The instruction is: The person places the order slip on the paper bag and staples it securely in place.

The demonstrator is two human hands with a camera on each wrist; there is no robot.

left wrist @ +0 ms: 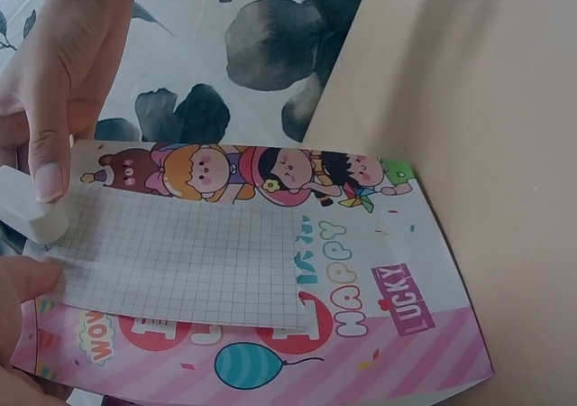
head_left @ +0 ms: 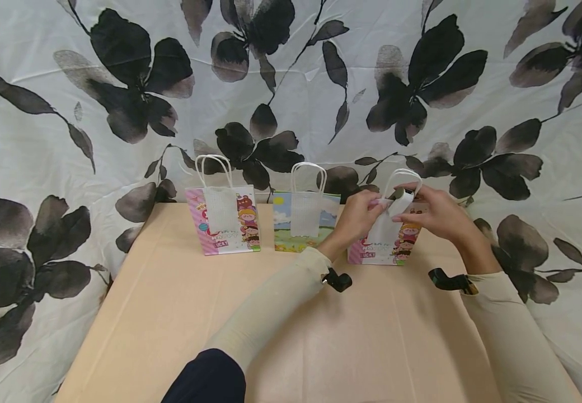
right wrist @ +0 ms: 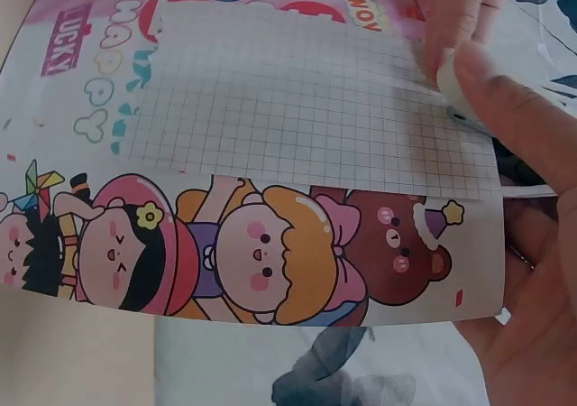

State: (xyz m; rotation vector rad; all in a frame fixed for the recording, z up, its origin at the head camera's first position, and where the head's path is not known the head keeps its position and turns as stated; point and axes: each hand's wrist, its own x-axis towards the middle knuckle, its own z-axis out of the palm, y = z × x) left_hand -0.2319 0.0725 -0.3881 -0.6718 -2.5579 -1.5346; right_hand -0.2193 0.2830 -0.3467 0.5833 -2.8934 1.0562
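A pink and white paper gift bag [head_left: 364,256] with cartoon figures and white handles [head_left: 406,172] stands at the right of the table. A sheet of grid paper [left wrist: 180,253] lies against its front, its end at the bag's top edge. My left hand [head_left: 356,217] pinches the bag's top rim together with the paper. My right hand [head_left: 439,211] grips a small white stapler [head_left: 400,205] across that rim, thumb on top in the right wrist view. The stapler's far end is hidden by fingers.
To the left stand a blue-sky meadow gift bag [head_left: 282,221] and another pink cartoon gift bag [head_left: 201,224]. Grid paper sheets [head_left: 305,215] hang on their fronts. Behind the tan table [head_left: 180,336] hangs a white cloth [head_left: 321,101] with dark flowers.
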